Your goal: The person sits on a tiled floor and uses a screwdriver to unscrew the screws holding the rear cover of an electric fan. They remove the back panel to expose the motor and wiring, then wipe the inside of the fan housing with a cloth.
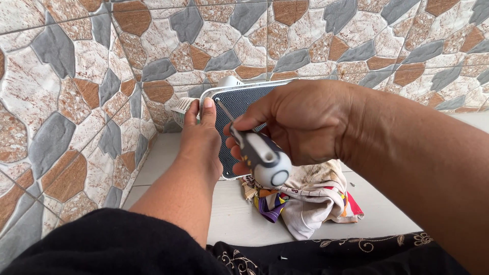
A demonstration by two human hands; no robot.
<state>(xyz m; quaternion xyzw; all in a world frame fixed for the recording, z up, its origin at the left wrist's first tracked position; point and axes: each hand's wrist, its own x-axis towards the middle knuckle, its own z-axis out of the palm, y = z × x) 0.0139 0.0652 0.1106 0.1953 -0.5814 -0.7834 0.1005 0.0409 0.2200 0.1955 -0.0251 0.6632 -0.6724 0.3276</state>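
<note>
My left hand point(201, 137) grips the left edge of a flat device point(239, 99) with a dark mesh panel and a pale frame, standing upright against the tiled wall. My right hand point(300, 119) is closed around a screwdriver point(260, 153) with a grey and yellow handle and a rounded white end. Its thin metal shaft points up and left, and the tip rests near the panel's upper left corner. Most of the panel's right side is hidden behind my right hand.
A crumpled multicoloured cloth point(305, 196) lies on the pale floor point(239, 219) under the device. Stone-patterned tiled walls point(66, 102) meet in a corner behind it. A white ribbed part point(181, 109) sits behind the device. Black embroidered fabric point(331, 252) covers my lap.
</note>
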